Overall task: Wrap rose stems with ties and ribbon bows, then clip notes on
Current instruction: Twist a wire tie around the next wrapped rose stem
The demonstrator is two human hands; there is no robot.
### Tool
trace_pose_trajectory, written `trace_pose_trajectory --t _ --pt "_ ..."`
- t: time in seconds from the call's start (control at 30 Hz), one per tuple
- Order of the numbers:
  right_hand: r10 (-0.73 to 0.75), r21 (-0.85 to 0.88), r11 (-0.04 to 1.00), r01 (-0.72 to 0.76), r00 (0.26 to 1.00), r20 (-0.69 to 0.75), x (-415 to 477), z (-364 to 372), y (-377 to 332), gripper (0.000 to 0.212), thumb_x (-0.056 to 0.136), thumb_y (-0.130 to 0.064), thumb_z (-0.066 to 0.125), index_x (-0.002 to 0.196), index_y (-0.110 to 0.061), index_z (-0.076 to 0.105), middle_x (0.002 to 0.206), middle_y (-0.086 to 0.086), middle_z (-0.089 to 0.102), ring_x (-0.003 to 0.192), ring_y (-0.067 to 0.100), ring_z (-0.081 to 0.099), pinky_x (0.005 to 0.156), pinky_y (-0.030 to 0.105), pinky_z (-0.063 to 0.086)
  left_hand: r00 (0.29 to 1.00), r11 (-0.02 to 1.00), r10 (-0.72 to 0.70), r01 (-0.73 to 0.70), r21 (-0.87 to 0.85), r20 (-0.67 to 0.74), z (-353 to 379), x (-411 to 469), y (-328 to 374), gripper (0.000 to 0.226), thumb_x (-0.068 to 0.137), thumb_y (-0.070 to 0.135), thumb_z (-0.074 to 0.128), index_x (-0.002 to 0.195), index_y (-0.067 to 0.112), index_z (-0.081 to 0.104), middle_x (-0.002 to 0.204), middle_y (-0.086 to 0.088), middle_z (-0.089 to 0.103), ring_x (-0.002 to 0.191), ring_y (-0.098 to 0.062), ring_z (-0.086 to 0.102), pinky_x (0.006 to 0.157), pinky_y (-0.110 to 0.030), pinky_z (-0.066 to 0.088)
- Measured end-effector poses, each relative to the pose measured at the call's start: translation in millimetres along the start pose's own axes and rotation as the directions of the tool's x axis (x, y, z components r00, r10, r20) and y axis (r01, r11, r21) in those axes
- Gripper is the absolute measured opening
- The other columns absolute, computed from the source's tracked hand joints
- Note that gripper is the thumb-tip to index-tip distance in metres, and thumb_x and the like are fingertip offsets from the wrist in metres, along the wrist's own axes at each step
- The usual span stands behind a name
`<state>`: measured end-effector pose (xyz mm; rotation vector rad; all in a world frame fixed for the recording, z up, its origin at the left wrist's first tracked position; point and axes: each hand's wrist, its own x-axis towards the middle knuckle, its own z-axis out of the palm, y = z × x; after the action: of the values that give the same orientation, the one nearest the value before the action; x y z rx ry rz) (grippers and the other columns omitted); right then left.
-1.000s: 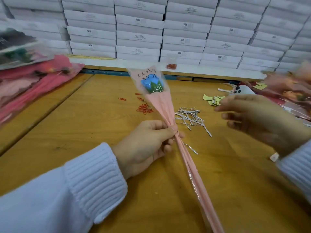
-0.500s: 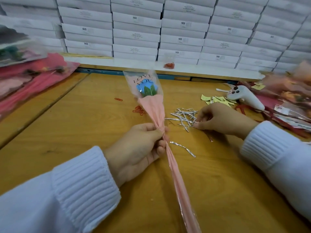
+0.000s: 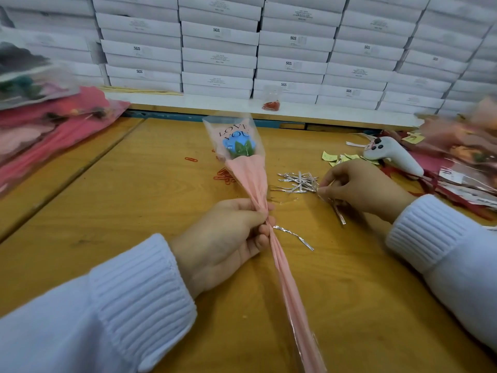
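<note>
Pink paper is gathered into a narrow sleeve round a single rose (image 3: 248, 184), which is laid lengthways on a wooden table (image 3: 134, 197) with the bloom end pointing away. The blue bloom (image 3: 238, 145) is seen under clear film printed "LOVE YOU". The sleeve is gripped at its neck, just below the flare, by the left hand (image 3: 226, 238), with fingers and thumb curled tightly round it.

The right hand (image 3: 360, 188) is held at the near edge of a heap of silver ties (image 3: 297, 181), to the right of the rose. One tie (image 3: 336, 208) is pinched between thumb and fingertips, its free end trailing back under the hand. A loose tie (image 3: 294, 235) is seen on the table just beside the left hand.

Red clips (image 3: 224, 177) are scattered left of the sleeve, and yellow notes (image 3: 338, 157) are strewn beyond the right hand, beside a white tool (image 3: 395, 154). Wrapped flowers (image 3: 53, 125) are piled at the far left, blurred. White boxes (image 3: 219, 55) are stacked along the back.
</note>
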<state>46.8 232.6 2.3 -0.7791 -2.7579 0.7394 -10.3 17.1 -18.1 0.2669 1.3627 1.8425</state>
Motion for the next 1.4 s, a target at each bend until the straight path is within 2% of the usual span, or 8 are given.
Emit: trace_pose_trajectory --t 0.17,0.3,0.43,0.83,1.07,1.23,1.3,1.4 --pt "0.049 0.03 0.998 -0.052 0.995 0.082 1.1 -7.2 5.6 0.008 0.086 -0.013 0.069 0.089 -0.02 0.068 0.069 0.0 0.068 0.058 0.012 0.056 0.061 0.027 0.048 1.0 1.0 0.001 -0.001 0.011 0.002 0.0 -0.8 1.0 0.017 0.095 -0.003 0.045 0.098 -0.002 0.062 0.062 -0.005 0.054 0.042 -0.003 0.044 0.039 -0.012 0.04" --pt "0.101 -0.093 0.992 -0.086 0.981 0.167 0.0 -17.7 8.2 0.01 0.087 -0.028 0.068 0.087 -0.018 0.065 0.078 0.003 0.066 0.064 0.017 0.057 0.062 0.03 0.05 1.0 1.0 0.003 -0.003 0.02 0.011 -0.5 -1.2 0.8 0.017 0.096 -0.002 0.045 0.1 -0.002 0.061 0.064 -0.005 0.053 0.043 -0.004 0.044 0.04 -0.012 0.04" --pt "0.04 -0.221 0.974 0.038 0.941 0.337 -7.0 -25.1 9.1 0.009 0.079 -0.028 0.075 0.085 -0.029 0.068 0.076 -0.007 0.065 0.072 0.012 0.06 0.069 0.028 0.049 1.0 1.0 0.002 -0.002 0.009 0.02 -0.3 -1.4 0.2 0.017 0.097 -0.002 0.044 0.098 0.0 0.061 0.065 -0.005 0.053 0.042 -0.003 0.044 0.039 -0.012 0.04" --pt "-0.195 -0.141 0.953 0.268 0.9 0.389 -15.9 -15.5 -0.2 0.011 0.084 -0.027 0.07 0.076 -0.034 0.069 0.078 -0.011 0.066 0.078 0.011 0.06 0.076 0.03 0.049 0.987 0.988 0.129 -0.136 -0.068 -0.098 -0.3 -0.9 2.3 0.025 0.094 -0.005 0.046 0.071 -0.001 0.054 0.061 -0.007 0.051 0.039 -0.002 0.042 0.037 -0.012 0.036" --pt "-0.204 -0.203 0.931 0.303 0.894 0.398 -21.6 -12.2 -7.0 0.004 0.086 -0.03 0.067 0.085 -0.033 0.064 0.087 -0.011 0.063 0.082 0.007 0.058 0.075 0.023 0.048 0.971 0.982 0.178 -0.184 -0.026 -0.157 0.8 -2.4 3.2 0.013 0.095 0.002 0.048 0.085 0.009 0.051 0.062 0.0 0.053 0.033 -0.001 0.03 0.032 -0.012 0.025" --pt "-0.18 -0.299 0.898 0.322 0.89 0.419 -24.4 -13.6 -10.4 0.011 0.091 -0.027 0.06 0.083 -0.033 0.062 0.089 -0.012 0.063 0.086 0.009 0.058 0.08 0.03 0.05 0.976 0.983 0.179 -0.181 -0.005 -0.123 0.9 -7.4 5.1 0.01 0.095 0.011 0.052 0.104 0.013 0.056 0.065 0.002 0.054 0.04 -0.004 0.028 0.031 -0.012 0.022" --pt "-0.253 -0.195 0.921 0.338 0.897 0.363 -27.8 -19.4 -14.9 0.014 0.092 -0.021 0.06 0.08 -0.028 0.062 0.08 -0.009 0.066 0.076 0.007 0.06 0.07 0.025 0.048 0.975 0.982 0.187 -0.189 -0.002 -0.122 1.2 -7.9 4.4 0.007 0.095 0.01 0.052 0.1 0.01 0.057 0.062 0.002 0.053 0.037 -0.002 0.028 0.032 -0.012 0.023" --pt "-0.408 0.392 0.864 0.317 0.896 0.174 -41.2 -21.5 -33.8 0.009 0.082 -0.02 0.066 0.075 -0.015 0.064 0.063 0.0 0.066 0.053 0.006 0.054 0.051 0.016 0.042 0.976 0.982 0.189 -0.186 0.038 -0.11 1.7 -6.9 2.3 0.018 0.094 0.012 0.054 0.077 0.007 0.059 0.043 0.006 0.042 0.033 -0.002 0.028 0.034 -0.011 0.026"
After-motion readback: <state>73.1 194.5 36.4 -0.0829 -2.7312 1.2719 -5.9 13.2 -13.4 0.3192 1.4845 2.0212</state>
